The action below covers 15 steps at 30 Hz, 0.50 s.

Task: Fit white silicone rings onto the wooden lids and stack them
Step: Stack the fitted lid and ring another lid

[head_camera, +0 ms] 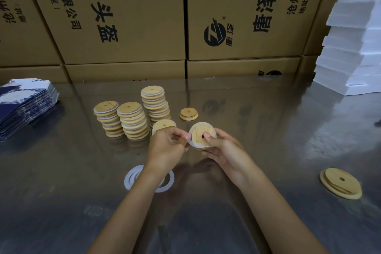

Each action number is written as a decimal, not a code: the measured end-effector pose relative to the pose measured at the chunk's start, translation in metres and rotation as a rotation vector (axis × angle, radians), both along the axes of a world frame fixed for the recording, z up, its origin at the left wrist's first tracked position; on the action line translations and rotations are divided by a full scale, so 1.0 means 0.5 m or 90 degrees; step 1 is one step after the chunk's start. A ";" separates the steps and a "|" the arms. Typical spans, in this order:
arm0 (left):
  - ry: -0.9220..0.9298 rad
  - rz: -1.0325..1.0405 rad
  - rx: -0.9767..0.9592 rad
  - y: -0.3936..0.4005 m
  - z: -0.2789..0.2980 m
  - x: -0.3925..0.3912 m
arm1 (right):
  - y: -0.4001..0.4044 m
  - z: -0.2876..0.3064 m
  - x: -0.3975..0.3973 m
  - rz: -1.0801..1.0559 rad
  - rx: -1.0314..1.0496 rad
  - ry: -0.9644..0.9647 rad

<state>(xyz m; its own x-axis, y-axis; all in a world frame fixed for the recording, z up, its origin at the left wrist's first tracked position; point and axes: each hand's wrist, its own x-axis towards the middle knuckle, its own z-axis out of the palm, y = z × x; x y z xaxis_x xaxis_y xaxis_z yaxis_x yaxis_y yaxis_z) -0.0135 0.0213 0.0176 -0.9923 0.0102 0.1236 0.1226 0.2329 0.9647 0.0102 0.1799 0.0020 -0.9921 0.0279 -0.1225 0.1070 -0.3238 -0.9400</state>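
Near the middle of the shiny grey metal table [268, 130], I see the round wooden lid with a small hole [203, 133] held up off the table, with the stretchy white silicone ring [193, 144] partly on its edge.

What could go wrong: I think the ring could snap back off the lid if the pull lets go too soon. It could also sit crooked. The lid could slip and knock the short stack of ringed wooden lids [164, 125] at 11 o'clock from the hands, because it is very near.

My left hand [168, 145] is curled, and its fingers pinch the ring at the lid's 8 o'clock side. My right hand [221, 148] is curled round the lid, with the thumb pressed on its face by the hole.

Three taller stacks of finished wooden lids [132, 121] stand at 10 o'clock. Loose white rings [132, 177] lie at 7 o'clock, partly under my left arm. Two bare wooden lids [341, 183] wait at 4 o'clock, well apart.
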 end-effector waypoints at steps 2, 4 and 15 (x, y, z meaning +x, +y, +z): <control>0.004 -0.012 -0.008 0.003 -0.002 0.002 | 0.001 0.000 0.001 0.004 -0.011 -0.004; 0.004 -0.016 0.016 0.003 -0.004 0.003 | 0.004 -0.001 0.000 0.011 -0.011 -0.003; 0.015 0.006 -0.034 0.016 -0.021 0.007 | 0.002 0.002 -0.002 -0.011 -0.062 -0.008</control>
